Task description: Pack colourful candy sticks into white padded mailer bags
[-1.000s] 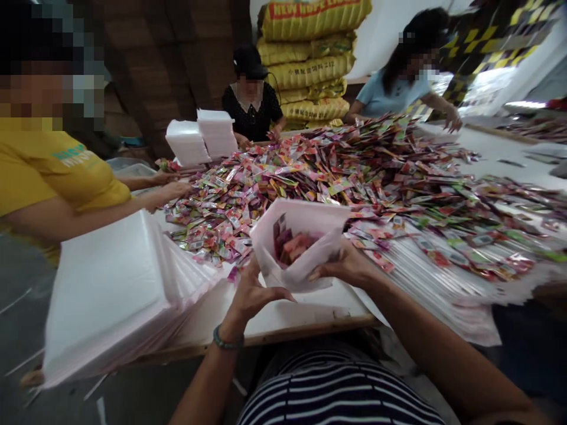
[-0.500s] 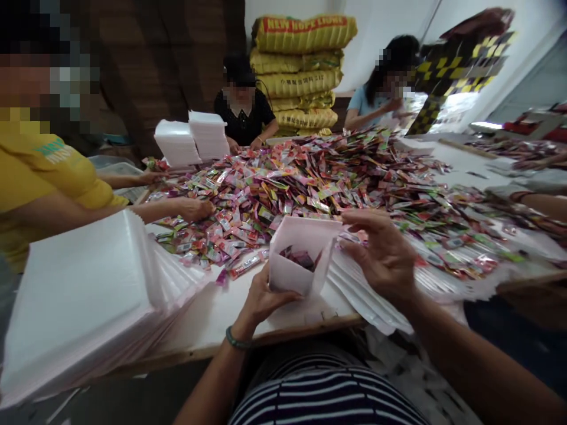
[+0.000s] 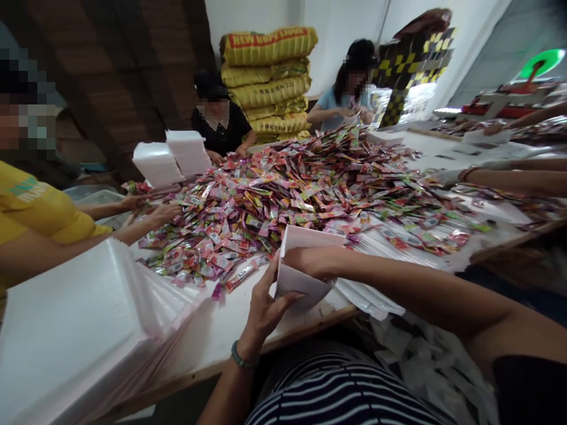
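Observation:
My left hand (image 3: 268, 307), with a beaded bracelet at the wrist, grips a white open-topped bag (image 3: 299, 289) by its near left side, thumb across the front. My right hand (image 3: 305, 260) reaches down inside the bag's mouth; its fingers are hidden in there. Just beyond the bag spreads a big heap of small colourful packets (image 3: 266, 200). Flat white bags (image 3: 370, 298) lie fanned under and to the right of the held one.
A tall stack of white bags (image 3: 66, 307) fills the near left of the table (image 3: 186, 348). Two smaller stacks (image 3: 155, 162) stand at the far left. Co-workers sit around the heap, one in a yellow shirt (image 3: 39, 206). Yellow sacks (image 3: 270, 88) are piled behind.
My right hand has gone from beside the bag's rim into its mouth. My left hand keeps its hold on the bag. The view has turned slightly right.

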Demonstrator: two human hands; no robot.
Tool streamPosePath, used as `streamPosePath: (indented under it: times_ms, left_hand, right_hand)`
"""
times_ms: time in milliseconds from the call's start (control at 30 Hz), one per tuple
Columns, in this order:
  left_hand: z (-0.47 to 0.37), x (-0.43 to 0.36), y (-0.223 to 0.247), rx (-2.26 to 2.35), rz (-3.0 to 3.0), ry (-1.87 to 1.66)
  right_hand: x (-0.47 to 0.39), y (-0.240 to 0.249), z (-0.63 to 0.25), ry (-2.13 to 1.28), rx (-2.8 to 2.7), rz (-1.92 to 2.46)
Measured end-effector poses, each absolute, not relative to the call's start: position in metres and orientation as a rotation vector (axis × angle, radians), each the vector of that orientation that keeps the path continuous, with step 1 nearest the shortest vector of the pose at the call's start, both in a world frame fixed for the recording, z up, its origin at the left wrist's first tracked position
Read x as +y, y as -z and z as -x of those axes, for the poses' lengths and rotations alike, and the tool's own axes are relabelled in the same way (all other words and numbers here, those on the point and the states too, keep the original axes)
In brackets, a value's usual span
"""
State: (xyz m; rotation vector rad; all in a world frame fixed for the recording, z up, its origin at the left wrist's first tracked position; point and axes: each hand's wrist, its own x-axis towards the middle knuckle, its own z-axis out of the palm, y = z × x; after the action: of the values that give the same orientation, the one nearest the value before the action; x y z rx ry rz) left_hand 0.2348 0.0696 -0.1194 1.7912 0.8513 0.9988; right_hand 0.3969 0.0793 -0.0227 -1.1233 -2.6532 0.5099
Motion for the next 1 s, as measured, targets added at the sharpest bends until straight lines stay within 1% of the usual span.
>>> streamPosePath:
  times_ms: [100,200,267,400,500,600,667,800,900,1000]
  left_hand:
    - [-0.235,0.073,0.115,0.805,-1.87,-1.042]
    - [-0.237,0.075,0.11,0.797,-1.926,-1.126]
    - [-0.242,0.078,0.104,0.797,-1.969,-1.162]
    - [-0.254,0.078,0.086,0.831,-1.964,-1.177]
    - [-0.255,0.071,0.069,0.906,-1.721,-1.242]
    - [-0.25,0.062,0.062,0.899,-1.432,-1.226]
    - [-0.247,0.061,0.067,0.898,-1.304,-1.222]
    - [-0.244,0.069,0.097,0.96,-1.175,-1.239]
    - [-0.243,0.073,0.112,0.963,-1.271,-1.256]
    - [-0.244,0.072,0.112,0.962,-1.405,-1.254]
  right_hand:
    - [0.06,-0.02,-0.416,-0.427,-2.79,1.148]
    - [0.033,-0.043,-0.434,-0.201,-2.543,1.253]
    - [0.021,-0.034,-0.446,-0.121,-2.488,1.296]
    - [0.019,0.007,-0.465,-0.028,-2.523,1.446]
    - [0.023,0.018,-0.473,0.134,-2.347,1.428]
    - [0.029,0.017,-0.473,0.201,-2.209,1.316]
    - [0.039,0.025,-0.469,0.232,-2.16,1.342]
    - [0.061,0.056,-0.441,0.342,-2.135,1.4]
    - [0.069,0.068,-0.408,0.39,-2.202,1.283]
    - [0.076,0.068,-0.384,0.328,-2.274,1.241]
